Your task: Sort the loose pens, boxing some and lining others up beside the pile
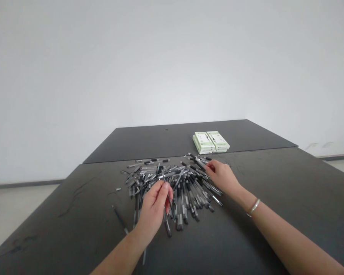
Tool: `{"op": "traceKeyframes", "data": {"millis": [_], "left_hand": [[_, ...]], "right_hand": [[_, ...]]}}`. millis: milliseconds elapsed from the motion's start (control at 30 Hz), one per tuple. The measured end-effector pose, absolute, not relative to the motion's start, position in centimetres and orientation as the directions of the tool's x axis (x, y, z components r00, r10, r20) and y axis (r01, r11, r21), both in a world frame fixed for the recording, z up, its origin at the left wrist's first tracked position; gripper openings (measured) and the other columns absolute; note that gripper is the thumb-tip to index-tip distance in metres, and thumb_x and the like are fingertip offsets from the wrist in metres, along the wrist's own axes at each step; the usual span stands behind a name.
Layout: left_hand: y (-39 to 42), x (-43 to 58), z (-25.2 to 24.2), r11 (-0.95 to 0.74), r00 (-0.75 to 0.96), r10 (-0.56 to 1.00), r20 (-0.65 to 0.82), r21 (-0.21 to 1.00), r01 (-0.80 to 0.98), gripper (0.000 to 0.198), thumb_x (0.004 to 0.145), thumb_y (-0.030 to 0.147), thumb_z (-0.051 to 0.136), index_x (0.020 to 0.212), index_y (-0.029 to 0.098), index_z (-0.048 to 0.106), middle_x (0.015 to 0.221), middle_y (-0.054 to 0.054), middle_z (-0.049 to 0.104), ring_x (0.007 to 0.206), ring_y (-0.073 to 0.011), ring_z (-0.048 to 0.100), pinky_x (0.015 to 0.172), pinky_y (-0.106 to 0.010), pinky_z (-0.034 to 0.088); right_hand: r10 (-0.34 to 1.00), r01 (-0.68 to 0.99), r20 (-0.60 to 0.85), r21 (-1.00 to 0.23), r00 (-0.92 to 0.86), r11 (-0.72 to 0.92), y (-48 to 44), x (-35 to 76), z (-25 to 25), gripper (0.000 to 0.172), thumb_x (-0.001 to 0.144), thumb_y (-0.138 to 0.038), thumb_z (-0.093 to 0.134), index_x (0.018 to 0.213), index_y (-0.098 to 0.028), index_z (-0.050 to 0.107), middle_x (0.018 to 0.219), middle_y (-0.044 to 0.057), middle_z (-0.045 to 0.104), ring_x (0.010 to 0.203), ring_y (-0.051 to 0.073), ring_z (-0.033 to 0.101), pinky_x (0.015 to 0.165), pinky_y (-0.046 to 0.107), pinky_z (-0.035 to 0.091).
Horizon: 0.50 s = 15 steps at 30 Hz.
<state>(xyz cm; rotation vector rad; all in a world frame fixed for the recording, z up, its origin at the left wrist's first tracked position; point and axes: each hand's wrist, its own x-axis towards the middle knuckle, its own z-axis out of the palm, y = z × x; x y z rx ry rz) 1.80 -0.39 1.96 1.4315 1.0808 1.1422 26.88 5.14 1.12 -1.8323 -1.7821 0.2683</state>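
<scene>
Your left hand [153,204]: thumb and fingers pinch one slim pen [163,177] over the near-left part of the pile; its long axis runs away from you, far end slightly left. Your right hand [222,177]: fingers drawn together at the pile's right side; grip on any pen cannot be told. Loose pens [195,191] crowd both hands at mixed angles. Stacked green-and-white boxes [211,143] sit just beyond your right hand. Bench [263,187]: open room toward both side edges.

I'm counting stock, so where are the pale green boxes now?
In the head view, the pale green boxes sit right of centre on the dark table, beyond the right hand and pens.
</scene>
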Motion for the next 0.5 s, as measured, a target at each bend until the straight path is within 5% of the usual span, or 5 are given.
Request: {"op": "traceKeyframes", "data": {"millis": [100, 167, 333, 500], "left_hand": [[-0.4, 1.8, 2.1, -0.155, 0.180, 0.973, 0.143, 0.986, 0.058, 0.040, 0.096, 0.047, 0.045, 0.073, 0.016, 0.054, 0.063, 0.004, 0.051, 0.046, -0.0055, 0.047, 0.045, -0.017, 0.037], [-0.5, 1.8, 2.1, -0.160, 0.190, 0.970, 0.152, 0.987, 0.032, 0.038, 0.096, 0.046, 0.046, 0.075, 0.016, 0.055, 0.064, 0.004, 0.051, 0.044, -0.0044, 0.045, 0.043, -0.017, 0.035], [-0.7, 1.7, 1.9, -0.163, 0.223, 0.954, 0.200, 0.971, -0.173, 0.030, 0.095, 0.042, 0.050, 0.082, 0.016, 0.060, 0.062, 0.004, 0.054, 0.045, -0.0064, 0.051, 0.043, -0.018, 0.041], [-0.2, 1.3, 3.4, -0.121, 0.150, 0.965, 0.214, 0.876, -0.467, 0.021, 0.088, 0.035, 0.063, 0.083, 0.015, 0.065, 0.073, -0.001, 0.065, 0.054, -0.0085, 0.060, 0.048, -0.018, 0.049]], "right_hand": [[0.992, 0.466, 0.118, -0.877, -0.034, 0.120, 3.5, 26.4, 2.5, 0.022, 0.091, -0.038, 0.051, 0.084, -0.018, 0.056, 0.071, 0.003, 0.066, 0.055, 0.013, 0.055, 0.054, 0.025, 0.042], [0.985, 0.205, 0.085, -0.972, -0.150, 0.115, 2.0, 25.6, 3.1, 0.028, 0.089, -0.045, 0.056, 0.083, -0.017, 0.056, 0.071, 0.002, 0.064, 0.052, 0.010, 0.052, 0.050, 0.023, 0.042], [0.942, -0.148, 0.086, -0.988, -0.326, 0.039, -0.8, 23.8, 2.5, 0.024, 0.089, -0.040, 0.062, 0.090, -0.016, 0.059, 0.075, 0.002, 0.065, 0.055, 0.008, 0.055, 0.048, 0.019, 0.042], [0.910, -0.196, 0.075, -0.981, -0.408, -0.007, -1.4, 23.6, 0.8, 0.023, 0.090, -0.036, 0.062, 0.100, -0.016, 0.064, 0.074, 0.003, 0.067, 0.054, 0.008, 0.057, 0.048, 0.020, 0.044]]}}
